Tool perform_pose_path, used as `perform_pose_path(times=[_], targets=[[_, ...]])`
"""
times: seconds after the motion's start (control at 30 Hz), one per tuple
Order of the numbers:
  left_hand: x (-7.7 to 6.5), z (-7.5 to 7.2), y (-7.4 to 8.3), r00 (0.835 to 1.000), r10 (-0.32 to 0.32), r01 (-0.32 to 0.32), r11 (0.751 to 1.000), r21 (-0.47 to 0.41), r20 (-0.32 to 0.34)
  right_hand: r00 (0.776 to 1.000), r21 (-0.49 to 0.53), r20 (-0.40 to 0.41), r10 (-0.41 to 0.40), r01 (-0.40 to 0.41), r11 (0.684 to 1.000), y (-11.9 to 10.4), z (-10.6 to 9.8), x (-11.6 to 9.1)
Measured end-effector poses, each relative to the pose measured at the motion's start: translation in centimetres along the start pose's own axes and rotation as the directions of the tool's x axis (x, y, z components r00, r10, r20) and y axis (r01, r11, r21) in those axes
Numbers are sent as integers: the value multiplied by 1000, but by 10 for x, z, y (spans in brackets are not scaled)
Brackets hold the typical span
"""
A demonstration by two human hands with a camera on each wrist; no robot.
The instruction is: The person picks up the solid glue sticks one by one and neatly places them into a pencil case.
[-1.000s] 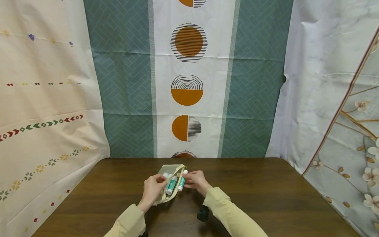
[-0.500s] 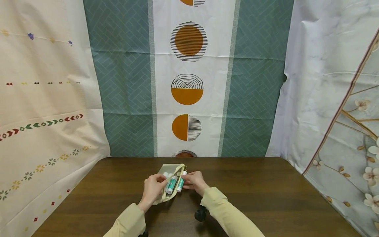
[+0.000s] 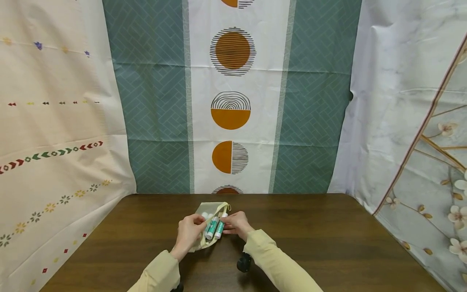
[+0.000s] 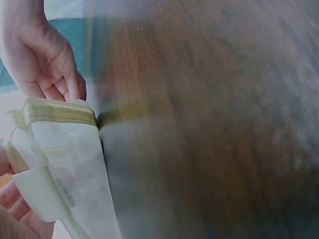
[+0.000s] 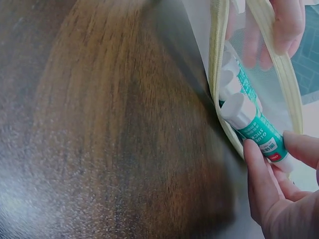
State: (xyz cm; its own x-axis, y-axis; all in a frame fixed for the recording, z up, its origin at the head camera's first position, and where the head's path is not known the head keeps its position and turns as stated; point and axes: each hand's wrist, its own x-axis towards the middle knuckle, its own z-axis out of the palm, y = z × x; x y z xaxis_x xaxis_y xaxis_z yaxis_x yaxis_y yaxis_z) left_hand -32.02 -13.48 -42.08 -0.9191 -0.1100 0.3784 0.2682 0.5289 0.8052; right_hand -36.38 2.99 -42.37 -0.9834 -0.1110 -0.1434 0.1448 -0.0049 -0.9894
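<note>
A cream mesh zipper pouch [image 3: 200, 245] lies on the table with its mouth held wide. My left hand [image 3: 189, 234] pinches the upper edge of that mouth; the left wrist view shows the pouch's mesh side [image 4: 75, 164] and fabric tab [image 4: 42, 193]. In my right hand [image 3: 237, 224] is a green and white glue stick [image 5: 259, 130], gripped between thumb and fingers near one end. Its white cap overlaps the zipper edge [image 5: 218, 59] at the opening. Other glue sticks [image 3: 211, 228] lie side by side inside the pouch.
The dark brown wooden table [image 3: 310, 235] spreads around the pouch. Patterned cloths hang behind it, a green and white one [image 3: 233, 129] at the back and others at both sides. A black wrist device [image 3: 244, 262] hangs under the right sleeve.
My right hand has moved left, bringing the glue stick from beside the pouch into its mouth, next to the others. The left hand stays at the pouch edge.
</note>
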Motion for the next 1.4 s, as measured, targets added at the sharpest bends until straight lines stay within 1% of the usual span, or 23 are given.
perform_pose_path(times=[0.17,0.43,0.73,0.93,1.07,1.4], targets=[[0,0,1,1000,2,-2,1000,0,-2,1000,-13,-5,4,-4,1000,1,1,1],[0,1,2,1000,15,-15,1000,0,-4,998,-2,56,-3,3,1000,3,1,2],[1,1,1,1000,13,-13,1000,17,-2,998,-59,70,-2,6,998,1,3,-4],[2,1,1,1000,18,-17,999,45,-6,994,-67,103,-18,25,997,3,6,-6],[2,0,1,1000,19,-19,999,41,-4,992,-58,123,-32,39,998,4,10,-7],[1,1,1,1000,20,-20,999,29,4,994,-53,103,-41,46,998,11,13,-2]])
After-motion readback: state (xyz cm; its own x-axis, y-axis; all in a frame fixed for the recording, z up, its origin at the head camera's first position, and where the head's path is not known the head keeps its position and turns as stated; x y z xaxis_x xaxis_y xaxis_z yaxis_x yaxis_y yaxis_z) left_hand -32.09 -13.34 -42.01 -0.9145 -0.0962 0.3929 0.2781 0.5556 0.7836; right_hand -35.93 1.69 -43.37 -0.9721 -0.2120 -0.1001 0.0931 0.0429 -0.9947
